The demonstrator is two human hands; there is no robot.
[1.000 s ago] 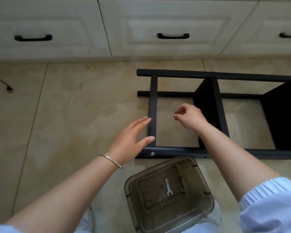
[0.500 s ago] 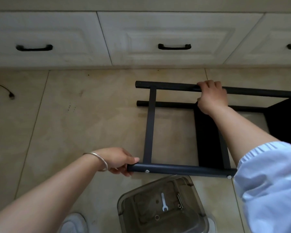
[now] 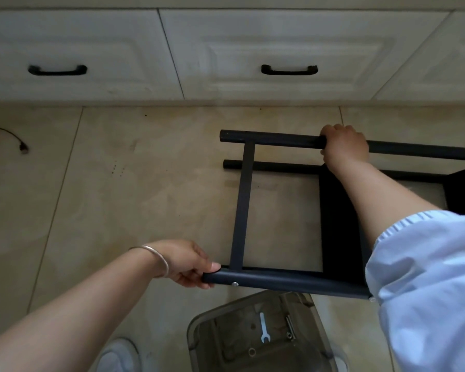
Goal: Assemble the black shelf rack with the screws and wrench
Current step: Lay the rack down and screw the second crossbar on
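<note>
Left hand [image 3: 188, 264] curls round the near tube's end of the rack [image 3: 243, 205], lying on the floor; right hand [image 3: 344, 146] wraps the far tube. Wrench [image 3: 263, 328] and screws [image 3: 290, 327] sit in the tray [image 3: 199, 334].

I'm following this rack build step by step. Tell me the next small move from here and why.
Probably lift and turn the rack with both hands to reach the next joint. The left hand grips the end of the near tube, the right hand grips the far tube, and neither holds a tool. The wrench and loose screws lie in the clear bin.
</note>
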